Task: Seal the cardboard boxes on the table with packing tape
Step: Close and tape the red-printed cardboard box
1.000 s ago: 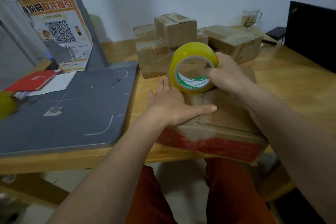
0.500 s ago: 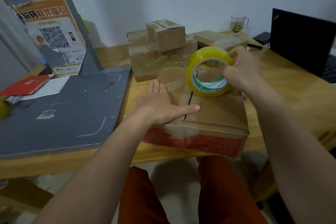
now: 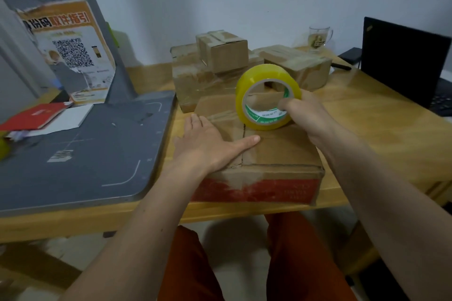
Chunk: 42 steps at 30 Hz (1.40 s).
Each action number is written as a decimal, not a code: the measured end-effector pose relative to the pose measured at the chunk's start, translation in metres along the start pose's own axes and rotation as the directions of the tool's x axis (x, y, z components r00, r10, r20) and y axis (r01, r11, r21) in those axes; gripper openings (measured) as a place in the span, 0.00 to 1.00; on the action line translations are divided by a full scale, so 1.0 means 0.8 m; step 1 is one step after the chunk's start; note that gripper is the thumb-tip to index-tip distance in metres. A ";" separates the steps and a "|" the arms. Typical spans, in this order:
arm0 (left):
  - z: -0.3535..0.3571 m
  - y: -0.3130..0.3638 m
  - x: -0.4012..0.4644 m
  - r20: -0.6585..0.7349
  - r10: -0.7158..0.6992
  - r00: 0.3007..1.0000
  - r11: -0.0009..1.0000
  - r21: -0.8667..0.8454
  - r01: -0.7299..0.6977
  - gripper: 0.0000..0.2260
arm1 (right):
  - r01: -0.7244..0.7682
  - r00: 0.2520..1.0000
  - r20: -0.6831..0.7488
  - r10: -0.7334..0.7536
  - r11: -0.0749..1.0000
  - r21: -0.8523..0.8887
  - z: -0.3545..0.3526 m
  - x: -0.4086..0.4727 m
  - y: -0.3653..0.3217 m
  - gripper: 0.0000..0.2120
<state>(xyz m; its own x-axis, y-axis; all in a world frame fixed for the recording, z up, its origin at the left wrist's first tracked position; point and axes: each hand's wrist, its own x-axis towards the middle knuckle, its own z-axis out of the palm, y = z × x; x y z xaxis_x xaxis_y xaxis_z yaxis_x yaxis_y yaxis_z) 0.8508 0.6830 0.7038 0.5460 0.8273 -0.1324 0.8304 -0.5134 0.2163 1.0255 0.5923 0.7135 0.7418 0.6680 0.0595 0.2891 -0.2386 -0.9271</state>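
A flat cardboard box (image 3: 281, 151) with a red front strip lies at the table's near edge, its top flaps meeting at a middle seam. My left hand (image 3: 208, 144) presses flat on the left flap, thumb stretched across the seam. My right hand (image 3: 305, 115) grips a yellow roll of packing tape (image 3: 266, 98), thumb hooked inside its core, the roll standing on edge on the box top near the seam. Behind stand a large taped box (image 3: 193, 80), a small box (image 3: 225, 51) on top of it, and another box (image 3: 298, 66) to the right.
A grey metal base plate (image 3: 80, 149) with a slanted post and a QR-code poster (image 3: 71, 56) fills the table's left. Red and white booklets (image 3: 39, 117) lie on it. A glass mug (image 3: 319, 38) stands at the back; a black laptop (image 3: 403, 61) is at right.
The view shifted slightly. My right hand has brought the tape roll back toward me and down onto the box top. My left hand stays pressed on the flap.
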 end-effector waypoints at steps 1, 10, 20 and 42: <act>-0.001 -0.003 0.003 -0.011 -0.026 1.000 1.000 -0.003 0.026 0.72 | 0.020 1.000 0.007 -0.020 1.000 0.005 0.007 0.006 -0.003 0.09; -0.005 -0.015 0.017 0.014 -0.086 0.996 0.996 0.037 0.085 0.68 | 0.085 0.996 -0.021 -0.090 0.982 -0.167 0.032 0.019 -0.004 0.14; -0.006 -0.015 0.017 0.023 -0.075 0.997 0.997 0.037 0.074 0.65 | -0.081 0.975 -0.191 0.112 0.984 0.162 0.017 0.017 -0.001 0.20; -0.012 -0.012 0.007 0.038 -0.060 0.997 0.997 0.040 0.059 0.67 | -0.108 0.971 -0.134 0.197 0.865 0.489 -0.021 0.021 0.026 0.04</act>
<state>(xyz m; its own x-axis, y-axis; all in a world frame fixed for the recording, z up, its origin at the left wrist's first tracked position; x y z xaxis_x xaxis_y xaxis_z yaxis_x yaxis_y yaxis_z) 0.8449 0.6945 0.7101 0.4987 0.8475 -0.1818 0.8649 -0.4727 0.1688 1.0539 0.5868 0.7011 0.8584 0.5073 -0.0754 -0.1262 0.0664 -0.9898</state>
